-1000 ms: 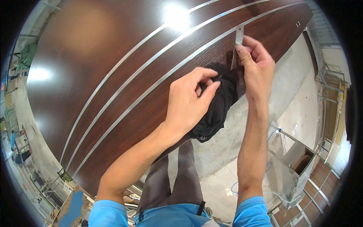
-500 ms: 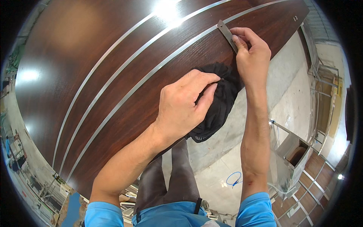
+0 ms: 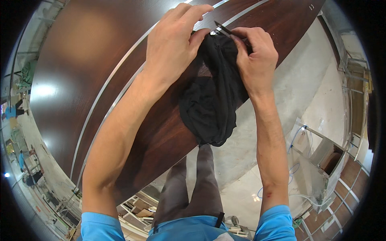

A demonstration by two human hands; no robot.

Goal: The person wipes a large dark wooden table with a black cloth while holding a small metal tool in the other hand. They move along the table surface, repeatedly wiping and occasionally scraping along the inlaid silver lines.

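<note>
My right hand (image 3: 259, 52) is closed round a flat, narrow metal blade (image 3: 222, 29) with a slanted tip, which points up and left over a silver strip. A black cloth (image 3: 215, 88) hangs in folds below both hands, its lower end bunched by the panel's near edge. My left hand (image 3: 171, 44) is at the cloth's upper end, which runs up to its thumb; the thumb and forefinger stand apart, and the other fingers are partly hidden. Both hands are above a dark brown wood-grain panel (image 3: 157, 144) with curved-looking silver strips (image 3: 105, 85) set in it.
The panel's near edge runs diagonally, with my legs (image 3: 207, 172) beside it. Pale concrete floor lies right of it. Farther right stands a metal frame box (image 3: 329, 158) with a blue hose (image 3: 294, 170) near it. Stacked pieces (image 3: 138, 209) lie at lower left; a person (image 3: 16, 110) is far left.
My left hand has moved up and away from me, and the black cloth is drawn up with it. The blade in my right hand has tilted flatter. The view has shifted somewhat.
</note>
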